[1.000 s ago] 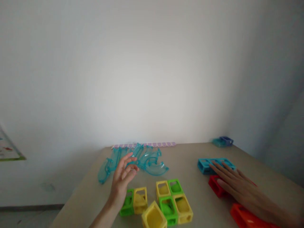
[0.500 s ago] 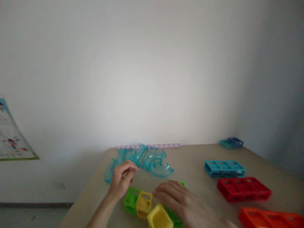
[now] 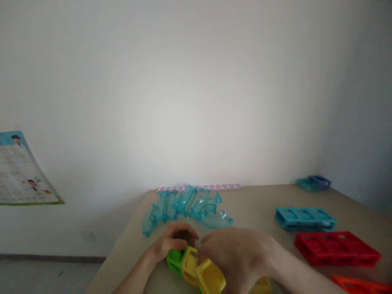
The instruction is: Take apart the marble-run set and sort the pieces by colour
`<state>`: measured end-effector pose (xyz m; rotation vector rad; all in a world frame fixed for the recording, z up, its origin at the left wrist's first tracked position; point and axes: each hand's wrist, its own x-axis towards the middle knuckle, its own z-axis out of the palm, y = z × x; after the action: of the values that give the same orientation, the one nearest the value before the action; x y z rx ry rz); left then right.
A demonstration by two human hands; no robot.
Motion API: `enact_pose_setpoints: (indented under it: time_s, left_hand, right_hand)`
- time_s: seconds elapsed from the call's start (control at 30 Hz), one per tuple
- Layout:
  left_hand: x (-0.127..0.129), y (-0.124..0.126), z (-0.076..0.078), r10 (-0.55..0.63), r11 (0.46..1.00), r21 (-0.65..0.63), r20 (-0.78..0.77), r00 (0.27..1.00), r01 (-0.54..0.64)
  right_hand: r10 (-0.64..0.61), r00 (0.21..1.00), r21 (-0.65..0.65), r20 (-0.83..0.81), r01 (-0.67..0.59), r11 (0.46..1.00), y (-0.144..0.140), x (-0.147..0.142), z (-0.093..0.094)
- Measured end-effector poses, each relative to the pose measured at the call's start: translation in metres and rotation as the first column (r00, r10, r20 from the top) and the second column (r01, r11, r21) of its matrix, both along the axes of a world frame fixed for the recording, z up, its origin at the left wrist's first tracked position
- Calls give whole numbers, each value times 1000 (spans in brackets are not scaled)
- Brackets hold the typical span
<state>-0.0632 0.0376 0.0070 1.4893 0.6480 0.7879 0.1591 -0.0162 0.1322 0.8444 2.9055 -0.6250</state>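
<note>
In the head view, a green block (image 3: 175,260) and a yellow block (image 3: 190,267) with open window-like sides stand joined side by side near the table's front. My left hand (image 3: 173,241) curls over the green block, thumb and fingers closed on its upper part. From the right, my right hand (image 3: 237,253) bends down against the yellow block, its curled fingers partly hidden. A second yellow block (image 3: 211,277), tilted with its hollow face up, lies just in front, beside the right hand. Another yellow piece (image 3: 261,286) shows partly under my right forearm.
Clear blue curved track pieces (image 3: 186,204) lie in a group at the back left. On the right are a blue three-window frame (image 3: 305,219), a red one (image 3: 337,249) and an orange one (image 3: 361,283). Dark blue and teal pieces (image 3: 315,183) sit in the far corner.
My left hand has come down and right onto the green block. My right hand has turned and closed in beside the yellow block. The view has shifted slightly left.
</note>
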Motion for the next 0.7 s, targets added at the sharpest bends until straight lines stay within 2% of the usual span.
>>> enact_pose_setpoints:
  time_s: [0.1, 0.2, 0.27, 0.37, 0.43, 0.5, 0.57, 0.63, 0.7]
  left_hand:
    - [-1, 1, 0, 2, 997, 75, -118, 993, 7]
    - [-1, 2, 0, 41, 993, 119, -161, 986, -22]
    - [-2, 2, 1, 63, 988, 153, -174, 983, -37]
    - [-3, 1, 2, 93, 979, 194, -168, 981, -59]
    - [-4, 0, 2, 95, 977, 207, -165, 982, -60]
    - [-3, 0, 1, 91, 978, 198, -161, 983, -58]
    - [-3, -1, 2, 92, 984, 169, -159, 983, -65]
    - [-2, -1, 3, 104, 984, 159, -171, 980, -77]
    - [-3, -2, 3, 121, 980, 178, -189, 975, -87]
  right_hand:
    - [-83, 992, 18, -99, 85, 996, 3, 8, 0]
    - [-198, 960, 121, -196, 224, 967, 13, 7, -8]
    - [-251, 949, 201, -192, 288, 936, 20, 5, -14]
    - [-287, 945, 206, -159, 316, 926, 24, 7, -12]
    - [-241, 954, 157, -178, 270, 950, 19, 11, -5]
    - [-116, 976, 107, -183, 137, 985, 10, 14, 2]
    - [2, 992, 80, -123, 8, 997, 1, 12, 4]
    - [29, 999, 67, -26, -27, 997, -4, 7, 0]
    - [-15, 999, 60, 35, 13, 998, -6, 0, -7]
